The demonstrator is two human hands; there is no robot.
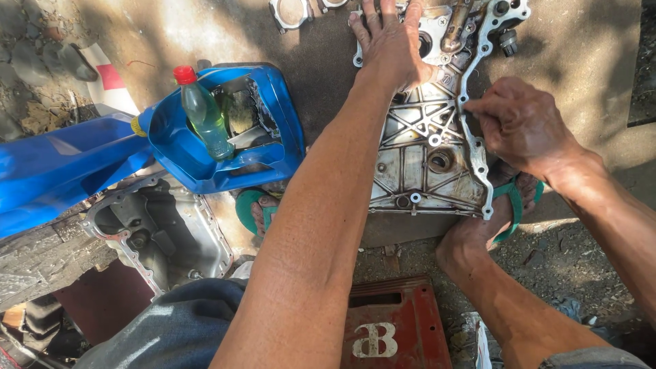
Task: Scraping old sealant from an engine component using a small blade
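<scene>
Left hand [391, 42] spread flat, fingers wide, pressing on the upper part of the grey metal engine cover [427, 160], holding nothing. Right hand [523, 123] narrowed to a pinch at the cover's right rim, fingertips [471, 107] touching the flange; whatever sits between them too small to make out. Cover lying face up on a brown mat [588, 55], ribbed in a star pattern at its middle, bolt holes along the edge, lower end just beside a foot in a green sandal [512, 205]. Left of the cover, well apart, a cut-open blue plastic container [273, 102] with a clear bottle [203, 113] of greenish liquid, red-capped, leaning inside. Below that container, and left of the cover, a grey oil pan [164, 232] open side up on the ground. Between oil pan and cover, a second foot in a green sandal [256, 212]. Below the cover, near the bottom edge of view, a red metal plate [396, 321] with a slot. Above the cover's upper left corner, small metal brackets [290, 14] on the mat.
</scene>
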